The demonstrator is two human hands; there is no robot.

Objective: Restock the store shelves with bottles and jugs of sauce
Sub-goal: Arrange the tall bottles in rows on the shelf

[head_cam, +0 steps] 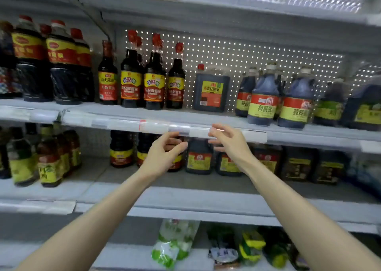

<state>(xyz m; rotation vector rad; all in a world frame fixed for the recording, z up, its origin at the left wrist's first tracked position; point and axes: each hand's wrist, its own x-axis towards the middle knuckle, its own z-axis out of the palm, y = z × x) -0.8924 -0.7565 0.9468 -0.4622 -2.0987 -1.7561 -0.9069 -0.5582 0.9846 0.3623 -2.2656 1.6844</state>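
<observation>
Both my arms reach toward the store shelves. My left hand (165, 153) and my right hand (228, 142) hover with relaxed, spread fingers just below the front edge of the upper shelf (127, 123), holding nothing. Behind them on the lower shelf stand dark sauce jugs (199, 159) with red and yellow labels. On the upper shelf a square dark jug (211, 90) stands alone in a gap, with tall sauce bottles (153, 78) to its left and round blue-tinted jugs (263, 97) to its right.
Large dark bottles (61, 64) with red caps fill the upper shelf's left end. Small jars with yellow-green labels (48, 163) stand lower left. Bagged goods (175, 244) lie on the bottom shelf. A perforated back panel (268, 60) shows behind the upper shelf.
</observation>
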